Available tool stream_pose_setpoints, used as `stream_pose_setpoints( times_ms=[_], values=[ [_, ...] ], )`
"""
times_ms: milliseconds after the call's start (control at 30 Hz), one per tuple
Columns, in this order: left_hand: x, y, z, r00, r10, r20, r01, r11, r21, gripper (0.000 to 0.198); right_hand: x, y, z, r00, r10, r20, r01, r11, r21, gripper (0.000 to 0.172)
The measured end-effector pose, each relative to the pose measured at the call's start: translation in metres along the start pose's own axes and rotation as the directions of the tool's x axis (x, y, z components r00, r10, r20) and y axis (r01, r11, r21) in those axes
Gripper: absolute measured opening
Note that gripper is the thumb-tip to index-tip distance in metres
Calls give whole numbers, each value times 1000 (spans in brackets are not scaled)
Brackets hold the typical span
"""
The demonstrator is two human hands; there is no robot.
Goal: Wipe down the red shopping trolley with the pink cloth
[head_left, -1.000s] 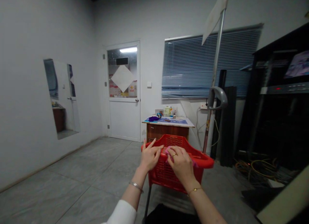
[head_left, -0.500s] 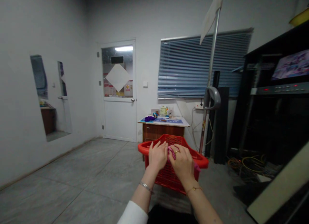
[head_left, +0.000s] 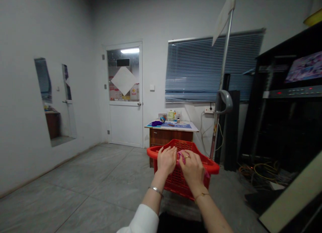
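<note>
A red plastic basket with grid walls stands low in front of me, its wide rim toward me. My left hand is closed over the near rim, fingers bent to the far side and partly hidden. Close beside it on the right, my right hand presses a bunched pink cloth against the same rim. A bit of pink also shows beyond the right hand's outer edge. Most of the cloth lies hidden under the fingers.
Behind the basket, a desk carries a purple cloth and small bottles. A metal pole stands to the right, near cables on the floor and a dark rack. A white door is at the back left.
Both hands stay at the basket rim, with the right still on the pink cloth. The whole view has shifted slightly, so hands and basket appear a little farther right.
</note>
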State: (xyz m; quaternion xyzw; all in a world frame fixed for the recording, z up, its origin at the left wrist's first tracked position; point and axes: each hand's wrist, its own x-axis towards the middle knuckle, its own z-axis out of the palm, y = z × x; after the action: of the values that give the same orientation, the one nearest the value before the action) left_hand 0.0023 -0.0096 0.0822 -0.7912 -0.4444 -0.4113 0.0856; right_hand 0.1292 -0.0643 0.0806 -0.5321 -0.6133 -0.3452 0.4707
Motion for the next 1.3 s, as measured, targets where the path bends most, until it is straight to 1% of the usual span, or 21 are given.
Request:
stream_pose_setpoints(
  times_ms=[67,133,200,267,333,400,467,500,633,700,767,833,933,1000,1067,1100,1167,1233,1300],
  values=[
    [1,-4,-1,999,12,29,-13,1000,14,34,2,-16,5,997,-62,46,60,997,41,20],
    [2,-8,-2,999,5,42,-6,1000,23,34,3,-17,6,994,-79,79,74,995,72,20],
    [4,-10,-3,999,-18,34,17,1000,24,34,3,-2,3,993,-65,94,58,996,75,21],
    [6,-9,-3,999,-30,21,29,999,17,33,3,23,-3,994,-27,102,22,999,47,23],
    [7,-7,-1,999,-34,6,34,999,12,33,4,46,-9,994,32,103,-34,999,16,24],
    [8,-3,2,999,-43,-14,43,999,12,33,3,58,-12,991,112,78,-111,994,-16,25],
    [9,0,5,998,-57,-38,58,998,15,33,3,52,-11,987,161,29,-159,986,-44,25],
    [9,1,6,997,-62,-47,63,998,17,33,2,43,-9,988,152,13,-151,987,-50,24],
    [12,-4,7,999,-34,-34,35,999,36,34,0,2,5,999,-29,29,28,1000,13,23],
    [13,-10,5,1000,-12,-19,13,999,47,34,-1,-2,7,997,-75,35,73,996,60,24],
    [14,-15,3,1000,-3,-6,3,999,52,34,-2,10,3,995,-91,42,87,992,89,25],
    [15,-17,1,1000,6,11,-6,999,52,35,-4,35,-6,996,-81,45,76,992,96,25],
    [15,-16,1,1000,9,25,-10,999,38,36,-6,74,-20,1000,24,16,-25,998,62,26],
    [16,-13,3,1000,-3,16,2,1000,22,35,-6,86,-23,993,115,-26,-114,993,24,27],
    [17,-9,6,1000,-16,4,16,1000,11,35,-6,80,-20,990,133,-47,-133,991,-1,26],
    [17,-8,7,1000,-21,0,21,1000,10,35,-7,71,-17,994,104,-39,-104,995,-1,26],
    [18,-8,8,1000,-22,0,22,1000,16,35,-8,48,-8,1000,4,-2,-4,1000,19,25],
    [18,-11,8,1000,-8,12,8,1000,22,35,-8,29,-1,997,-76,23,74,996,51,25],
    [18,-16,5,999,13,34,-13,1000,17,36,-7,22,0,993,-109,36,106,991,83,26]
  ],
)
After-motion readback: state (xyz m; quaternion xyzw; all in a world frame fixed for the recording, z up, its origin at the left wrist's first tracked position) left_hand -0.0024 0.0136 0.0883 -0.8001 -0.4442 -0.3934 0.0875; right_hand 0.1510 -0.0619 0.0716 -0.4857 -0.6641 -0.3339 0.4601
